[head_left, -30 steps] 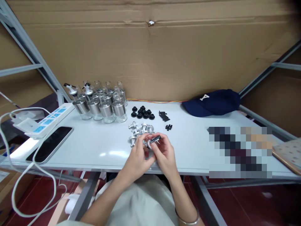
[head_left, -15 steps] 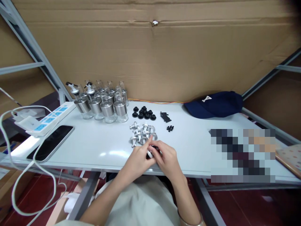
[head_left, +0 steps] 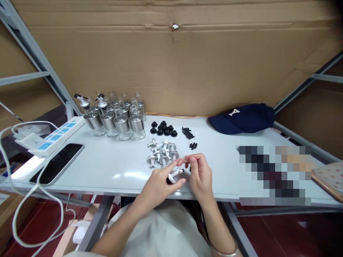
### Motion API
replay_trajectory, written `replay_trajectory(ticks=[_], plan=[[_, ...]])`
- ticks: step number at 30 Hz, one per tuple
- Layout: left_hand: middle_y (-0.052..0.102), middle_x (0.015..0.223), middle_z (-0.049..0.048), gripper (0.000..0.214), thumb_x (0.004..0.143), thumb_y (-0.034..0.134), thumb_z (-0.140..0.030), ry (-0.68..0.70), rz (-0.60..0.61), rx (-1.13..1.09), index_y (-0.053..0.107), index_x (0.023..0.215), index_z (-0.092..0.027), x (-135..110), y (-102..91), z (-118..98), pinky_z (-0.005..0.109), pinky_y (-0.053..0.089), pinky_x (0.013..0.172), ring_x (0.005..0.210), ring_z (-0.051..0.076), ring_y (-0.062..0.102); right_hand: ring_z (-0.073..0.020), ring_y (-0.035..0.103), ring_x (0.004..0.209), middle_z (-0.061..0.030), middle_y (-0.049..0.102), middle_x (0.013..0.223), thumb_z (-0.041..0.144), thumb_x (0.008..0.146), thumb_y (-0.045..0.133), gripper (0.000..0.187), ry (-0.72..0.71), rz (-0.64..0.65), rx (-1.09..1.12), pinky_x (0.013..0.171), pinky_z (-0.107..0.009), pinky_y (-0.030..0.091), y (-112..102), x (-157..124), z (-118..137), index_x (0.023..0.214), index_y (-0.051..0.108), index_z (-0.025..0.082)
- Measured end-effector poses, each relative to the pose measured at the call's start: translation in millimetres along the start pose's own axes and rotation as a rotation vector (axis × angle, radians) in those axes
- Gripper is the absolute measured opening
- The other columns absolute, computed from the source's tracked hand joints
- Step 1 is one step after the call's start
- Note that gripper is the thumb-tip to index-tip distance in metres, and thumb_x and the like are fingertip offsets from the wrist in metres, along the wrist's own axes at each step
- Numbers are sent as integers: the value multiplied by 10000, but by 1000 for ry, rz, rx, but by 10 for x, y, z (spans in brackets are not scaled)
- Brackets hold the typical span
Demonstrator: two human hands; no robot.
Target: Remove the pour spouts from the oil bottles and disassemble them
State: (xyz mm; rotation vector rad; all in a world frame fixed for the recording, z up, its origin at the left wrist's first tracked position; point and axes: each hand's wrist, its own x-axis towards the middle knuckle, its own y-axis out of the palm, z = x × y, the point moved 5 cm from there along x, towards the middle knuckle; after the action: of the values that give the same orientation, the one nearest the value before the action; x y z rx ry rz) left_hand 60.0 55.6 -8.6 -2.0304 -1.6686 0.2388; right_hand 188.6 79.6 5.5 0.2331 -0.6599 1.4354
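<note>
My left hand [head_left: 160, 182] is around a silver bottle pourer [head_left: 175, 175] low over the table's front edge, its thumb and forefinger spread at the near and far sides. The pourer has a black tip, and its dark base is partly hidden by the hand. Just to the right, my right hand [head_left: 199, 175] has curled fingers; a bit of something black shows beside them, too small to name. Beyond the hands lies a pile of silver pourer spouts [head_left: 164, 151]. Black stoppers [head_left: 166, 132], thin black strips [head_left: 188, 133] and tiny black caps [head_left: 193, 146] sit farther back.
Glass bottles with metal sleeves [head_left: 122, 125] stand at the back left, two topped with pourers. A power strip [head_left: 57, 137] and phone [head_left: 57, 162] lie left. At the right are a navy cap [head_left: 243, 119], a blurred-out patch and a dotted case [head_left: 328, 178]. Cardboard [head_left: 171, 64] rises behind.
My right hand has drawn away to the right from the pourer, its fingers now curled. The pourer stays in my left hand, more of it showing, with its black tip visible.
</note>
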Motion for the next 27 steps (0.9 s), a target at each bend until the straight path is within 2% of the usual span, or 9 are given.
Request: replay_trajectory(ticks=[1,3,5,8,11,13,17,23,27], plan=[[684,1023,37,509,798,578,-377,-29,0,4,512,1277,-220,-2,-8,11,287,491,790,743,159,618,-126,564,684,-14,595,737,281,939,375,208,-39,26,-50,668,-260,467,-39,95,52,821,527,203],[679,809,2,466,798,576,-414,-84,9,10,553,1223,-223,-11,-12,33,266,485,681,590,131,558,-158,555,808,-53,563,834,311,896,463,232,-181,-14,-223,738,-288,451,-172,355,178,746,593,190],[616,670,-28,410,793,581,-429,-106,16,10,594,1148,-224,-19,-10,42,243,454,614,529,114,499,-158,523,742,-47,535,784,325,876,481,263,-224,-56,-370,705,-284,427,-303,689,191,715,635,186],[559,629,-39,380,790,584,-424,-117,16,4,598,1115,-226,-25,-5,45,230,426,596,539,111,480,-124,460,562,-12,541,622,316,847,490,269,-92,108,-477,579,-243,366,-359,1198,-109,675,635,169],[555,636,-36,381,794,575,-426,-135,33,0,594,1115,-223,-23,1,45,234,423,600,541,113,485,-123,454,523,-3,534,518,249,812,494,249,212,337,-689,564,-237,333,-357,1475,-667,642,646,149],[572,651,-32,385,797,567,-426,-145,55,-1,591,1121,-220,-23,5,43,240,430,611,530,111,490,-126,473,539,-17,560,524,201,791,493,242,347,398,-776,564,-234,332,-379,1517,-971,622,653,136],[610,723,-16,382,800,559,-418,-135,71,17,593,1121,-215,-21,6,30,246,442,631,528,106,507,-112,469,484,-11,572,493,192,789,489,243,416,451,-779,515,-224,331,-386,1447,-1244,629,660,126],[590,678,-23,375,805,547,-407,-128,79,33,592,1120,-207,-32,10,9,241,442,615,521,112,520,-98,531,491,-23,653,586,235,815,501,189,433,515,-742,510,-197,378,-409,1375,-1231,802,657,131],[585,660,-28,364,806,547,-395,-137,86,35,589,1118,-214,-33,9,4,239,440,613,536,118,528,-113,588,558,-28,679,642,179,755,563,99,407,512,-759,547,-196,412,-502,1402,-1209,801,646,155]])
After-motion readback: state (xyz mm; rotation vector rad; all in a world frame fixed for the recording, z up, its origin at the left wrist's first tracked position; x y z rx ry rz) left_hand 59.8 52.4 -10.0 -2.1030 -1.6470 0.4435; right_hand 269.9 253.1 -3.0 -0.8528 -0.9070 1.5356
